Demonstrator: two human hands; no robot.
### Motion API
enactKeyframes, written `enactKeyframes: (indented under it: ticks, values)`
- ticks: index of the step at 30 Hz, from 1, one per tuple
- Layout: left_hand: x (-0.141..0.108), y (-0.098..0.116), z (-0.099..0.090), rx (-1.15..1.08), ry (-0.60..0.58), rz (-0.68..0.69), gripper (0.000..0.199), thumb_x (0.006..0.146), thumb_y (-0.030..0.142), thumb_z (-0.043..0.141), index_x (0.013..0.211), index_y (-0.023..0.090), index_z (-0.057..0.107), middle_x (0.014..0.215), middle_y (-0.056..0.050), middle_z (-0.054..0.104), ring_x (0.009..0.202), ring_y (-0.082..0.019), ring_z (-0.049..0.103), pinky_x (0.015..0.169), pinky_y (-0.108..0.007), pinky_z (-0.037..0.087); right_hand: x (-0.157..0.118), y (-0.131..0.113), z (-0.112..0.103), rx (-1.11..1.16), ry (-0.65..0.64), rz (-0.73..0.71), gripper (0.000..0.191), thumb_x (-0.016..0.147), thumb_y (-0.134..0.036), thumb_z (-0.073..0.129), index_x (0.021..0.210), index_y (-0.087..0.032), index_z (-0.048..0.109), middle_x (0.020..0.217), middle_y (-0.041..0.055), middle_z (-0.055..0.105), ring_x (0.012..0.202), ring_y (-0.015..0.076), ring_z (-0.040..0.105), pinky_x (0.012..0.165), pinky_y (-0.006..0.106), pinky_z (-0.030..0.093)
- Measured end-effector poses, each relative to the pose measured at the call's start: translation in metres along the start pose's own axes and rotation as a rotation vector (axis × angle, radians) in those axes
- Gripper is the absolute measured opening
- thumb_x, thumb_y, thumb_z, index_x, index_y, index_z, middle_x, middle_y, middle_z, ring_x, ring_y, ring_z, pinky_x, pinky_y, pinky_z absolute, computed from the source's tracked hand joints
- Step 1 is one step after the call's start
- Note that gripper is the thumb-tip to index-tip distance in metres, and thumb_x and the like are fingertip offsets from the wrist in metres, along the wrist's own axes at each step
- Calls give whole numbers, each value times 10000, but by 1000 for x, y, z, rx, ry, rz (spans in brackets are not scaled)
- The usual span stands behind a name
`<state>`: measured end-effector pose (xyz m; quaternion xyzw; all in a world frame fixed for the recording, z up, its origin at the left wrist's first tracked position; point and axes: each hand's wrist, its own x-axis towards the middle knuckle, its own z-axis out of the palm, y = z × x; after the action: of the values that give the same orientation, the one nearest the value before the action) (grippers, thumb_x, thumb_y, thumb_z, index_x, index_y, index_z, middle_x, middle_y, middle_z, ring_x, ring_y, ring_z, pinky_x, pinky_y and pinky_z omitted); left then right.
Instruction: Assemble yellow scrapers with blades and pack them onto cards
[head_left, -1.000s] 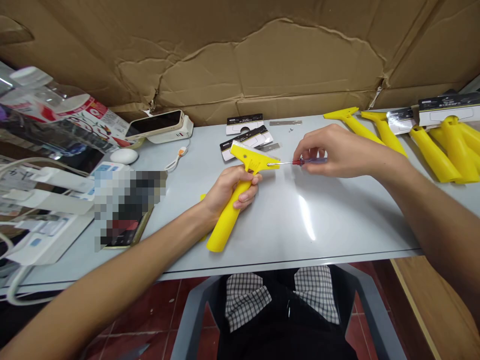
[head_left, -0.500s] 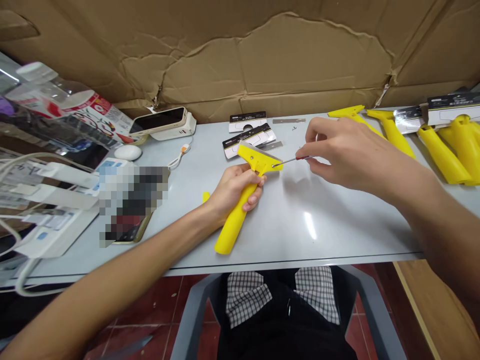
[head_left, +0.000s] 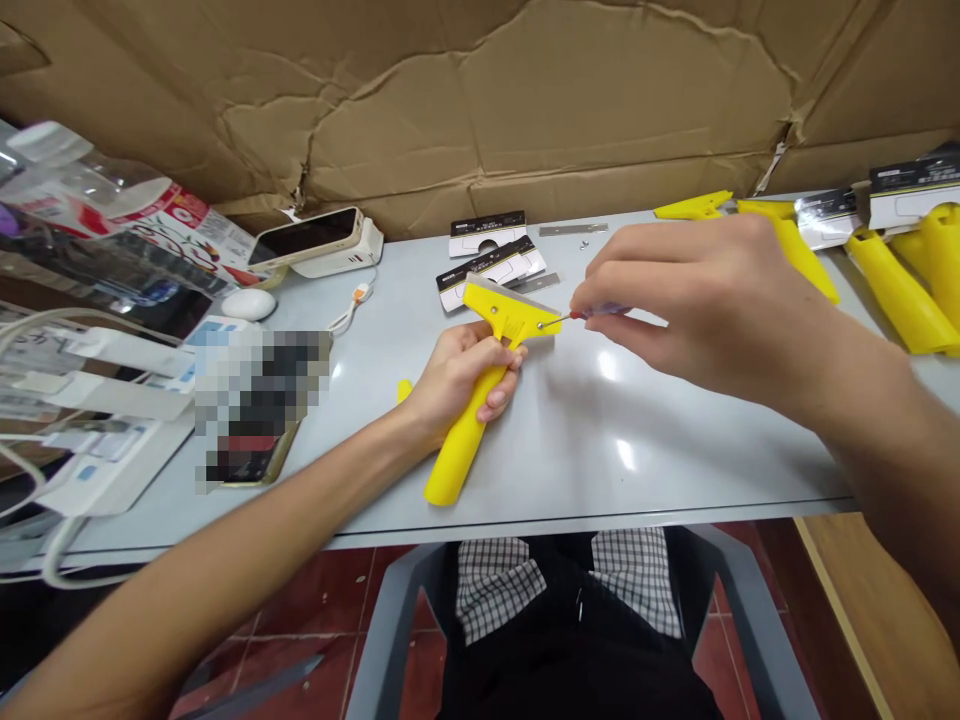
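Note:
My left hand is wrapped round the neck of a yellow scraper, its head tilted up and away from me. A metal blade edge shows along the head, with two screws in the yellow face. My right hand pinches a small screwdriver with a red collar; most of its handle is hidden by the fingers. The screwdriver's tip meets the right-hand screw on the scraper's head. Just beyond the head lie a loose blade and black-and-white blade packets.
Farther back are another blade and small screws. Several yellow scraper parts lie at the right. Phones, a power strip, cables and a bottle crowd the left. Cardboard stands behind the table.
My right hand has turned and shifted slightly left, its fingers closer to the scraper's head. The screwdriver stays at the same screw. The whole view has shifted a little.

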<state>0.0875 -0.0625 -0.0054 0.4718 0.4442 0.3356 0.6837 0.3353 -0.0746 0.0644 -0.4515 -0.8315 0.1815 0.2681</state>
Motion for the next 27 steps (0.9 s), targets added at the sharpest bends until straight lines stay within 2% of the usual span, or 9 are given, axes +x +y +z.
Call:
enactKeyframes:
  ticks: [3,6,11,16,20,23,25,27]
  values:
    - [0,-1,-1,-12,-4,8,81,729,220,685,726,179,615,425,27,513,278,-68,351,302,-181,276,1,7,4,-229,92,-342,178,1055,-213,582,939,-232,715,1080,78,716,896,205,641,778,359,510]
    - [1,-2,-2,-32,5,17,95,741,223,693,723,181,609,426,28,509,281,-63,339,298,-176,272,1,11,7,-278,138,-454,188,1039,-116,536,1082,-219,688,1164,95,668,851,174,616,762,346,532]
    - [3,0,-2,-71,8,12,112,715,228,690,682,184,593,431,37,482,280,-55,309,284,-176,271,2,12,5,-277,134,-439,268,1023,-62,488,1116,-236,669,1142,86,637,878,181,629,756,324,546]
    - [3,2,-1,-75,-3,-7,121,718,236,690,668,182,594,424,41,458,277,-56,307,284,-176,275,2,10,6,-386,194,-443,199,1093,-156,504,1063,-185,699,1107,93,666,869,180,641,775,333,521]
    - [2,3,-1,-83,-2,1,121,708,236,698,676,182,594,436,41,473,283,-53,309,287,-171,276,0,10,6,-480,138,-363,190,1111,-269,519,1062,-203,691,1059,95,705,872,231,686,740,367,486]
    - [3,3,-1,-80,0,2,120,709,238,696,682,185,592,434,41,475,285,-53,311,289,-168,277,-3,12,2,-458,71,-298,135,1056,-256,590,1166,-230,663,1022,81,735,866,260,697,724,381,461]
    - [3,2,-2,-77,-2,-5,114,710,238,692,688,187,592,425,42,468,285,-56,313,290,-167,276,-4,12,-1,-425,44,-262,204,1016,-241,637,1219,-255,648,985,61,744,832,256,688,708,377,440]
    - [4,2,-3,-82,-2,-14,113,706,238,688,694,191,585,418,43,463,282,-57,310,290,-168,277,-3,12,-3,-434,41,-256,190,1020,-253,621,1205,-256,666,893,43,731,738,237,648,671,372,401]
